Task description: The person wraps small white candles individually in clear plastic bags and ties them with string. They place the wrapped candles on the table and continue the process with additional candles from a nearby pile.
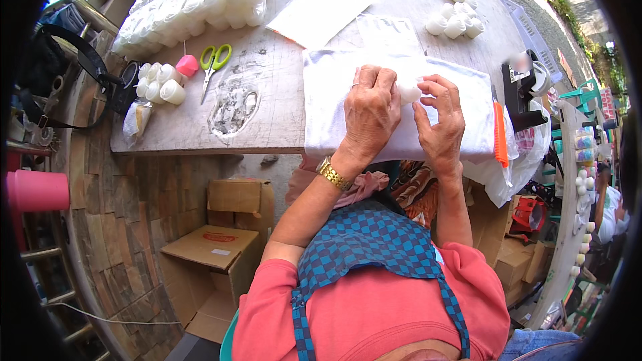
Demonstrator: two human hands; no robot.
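Observation:
A small white votive candle [409,93] is between my two hands, above a folded white cloth [326,125] on the table. My left hand [372,105], with a ring and a gold watch, has its fingers curled against the candle's left side and holds it. At the candle's right edge are the fingertips of my right hand [441,118], thumb and forefinger apart. Whether they grip the candle or only touch it is unclear. Glare washes out the candle's top and the cloth behind it.
Bagged white candles [200,5] fill the table's far left. Green-handled scissors [213,67], a pink candle [187,65] and loose candles [159,82] lie left. More candles [455,19] stand far right. An orange cutter [500,133] and black tape dispenser [521,90] sit by the right edge.

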